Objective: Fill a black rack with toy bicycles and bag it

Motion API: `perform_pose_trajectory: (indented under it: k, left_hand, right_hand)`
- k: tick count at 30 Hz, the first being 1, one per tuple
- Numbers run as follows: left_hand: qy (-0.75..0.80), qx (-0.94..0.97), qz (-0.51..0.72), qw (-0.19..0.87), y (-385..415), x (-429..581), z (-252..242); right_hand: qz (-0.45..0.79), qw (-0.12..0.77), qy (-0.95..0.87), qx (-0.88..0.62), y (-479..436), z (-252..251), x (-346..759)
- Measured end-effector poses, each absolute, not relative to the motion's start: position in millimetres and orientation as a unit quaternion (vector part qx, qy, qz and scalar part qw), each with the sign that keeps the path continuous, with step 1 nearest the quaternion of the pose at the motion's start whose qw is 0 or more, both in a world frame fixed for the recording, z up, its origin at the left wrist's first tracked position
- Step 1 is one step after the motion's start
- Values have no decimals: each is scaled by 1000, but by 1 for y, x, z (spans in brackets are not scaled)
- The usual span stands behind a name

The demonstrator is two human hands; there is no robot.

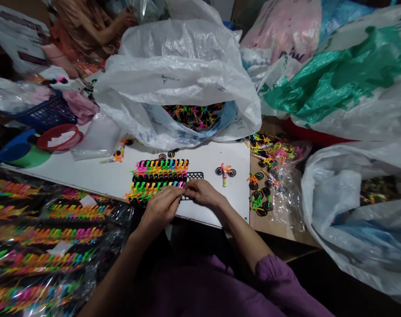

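A black plastic lattice rack [195,175] lies on the white board in front of me, holding two rows of small multicoloured plastic toy bikes [159,167]. My left hand [162,204] is closed at the right end of the nearer row, its fingertips pressed together. My right hand [203,193] meets it there in a pinch over the rack. Whatever small piece sits between the fingers is hidden. To the right, a single toy bicycle [224,172] with black wheels, an orange-pink frame and a clear tube lies apart on the board.
A large white sack [183,79] of toy parts stands behind the board [233,202]. Loose bikes [260,202] lie at the right, beside another open sack [336,185]. Bagged filled racks [48,246] are stacked at the lower left. Baskets [60,137] and another person's arm [104,33] are farther back.
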State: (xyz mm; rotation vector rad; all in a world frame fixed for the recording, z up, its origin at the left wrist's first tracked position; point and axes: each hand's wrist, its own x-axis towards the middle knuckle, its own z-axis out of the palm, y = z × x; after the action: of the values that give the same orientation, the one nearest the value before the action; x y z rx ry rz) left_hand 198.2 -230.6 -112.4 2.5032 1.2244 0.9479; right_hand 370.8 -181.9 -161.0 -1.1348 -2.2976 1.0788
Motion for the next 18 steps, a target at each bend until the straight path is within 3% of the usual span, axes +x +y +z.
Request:
perform_pose_trajectory:
  k: [6, 13, 15, 18]
  left_hand:
    - [425, 845, 306, 110, -232, 200, -108]
    - [419, 850, 304, 102, -233, 196, -107]
    - [424, 849, 298, 100, -234, 195, -109]
    - [432, 847, 295, 94, -234, 198, -112]
  right_hand:
    - [362, 154, -808, -438, -179, -160, 367]
    - [335, 33, -785, -520, -173, -150, 346]
    - [347, 68, -782, -513, -178, -148, 350]
    - [340, 192, -762, -516, -193, -142, 376]
